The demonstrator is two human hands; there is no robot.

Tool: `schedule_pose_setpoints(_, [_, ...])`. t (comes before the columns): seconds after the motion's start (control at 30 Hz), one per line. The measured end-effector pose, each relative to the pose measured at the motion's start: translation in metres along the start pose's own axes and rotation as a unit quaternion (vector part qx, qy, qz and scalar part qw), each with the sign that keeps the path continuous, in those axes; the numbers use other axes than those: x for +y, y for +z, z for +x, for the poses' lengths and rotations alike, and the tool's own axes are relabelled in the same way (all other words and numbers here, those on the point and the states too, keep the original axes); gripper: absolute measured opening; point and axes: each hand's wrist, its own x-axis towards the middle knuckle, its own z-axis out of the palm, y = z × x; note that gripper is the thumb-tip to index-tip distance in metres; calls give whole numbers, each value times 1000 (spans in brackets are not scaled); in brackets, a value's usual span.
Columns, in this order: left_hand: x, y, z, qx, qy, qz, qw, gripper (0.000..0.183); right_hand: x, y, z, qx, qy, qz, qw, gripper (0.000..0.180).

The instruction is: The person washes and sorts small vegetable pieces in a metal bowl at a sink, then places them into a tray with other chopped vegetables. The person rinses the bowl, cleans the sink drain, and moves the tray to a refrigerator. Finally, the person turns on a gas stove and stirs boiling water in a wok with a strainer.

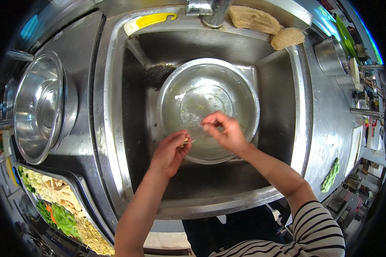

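My left hand [171,151] holds a few bean sprouts [186,142], with yellow heads and a pale stem poking out between the fingertips. It is over the near left rim of a wide metal bowl [209,155]. Cloudy-looking water [199,106] fills part of the bowl, with small yellowish bits in it. Above the water is my right hand [226,131], its thumb and index fingertips close together; whether something small is pinched there cannot be made out. The bowl stands inside a deep stainless steel sink [273,96].
Two nested metal bowls [38,106] stand left, behind a tray [96,212] of cut vegetables and bean sprouts [95,236]. A yellow-handled tool [154,20], the faucet [216,14] and loofah pieces [254,19] line the far rim. A green cloth [330,176] lies right; dark scouring mesh [159,75] sits in the sink.
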Motion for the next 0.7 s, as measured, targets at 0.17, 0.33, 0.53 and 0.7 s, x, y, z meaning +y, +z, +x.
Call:
schedule_pose_setpoints(0.17, [6,-7,-15,6,7,-45,999,21,41,1,32,-9,18,-134,991,20])
schedule_pose_setpoints(0.33, [7,-16,-30,13,14,-81,997,20,67,35,61,-58,-26,-254,965,31])
schedule_pose_setpoints(0.53, [11,-23,-48,18,16,-101,995,20,79,73,78,-66,-43,-314,946,22])
schedule_pose_setpoints(0.7, [14,-34,-51,8,32,-117,993,20,74,81,89,-174,90,-425,884,18])
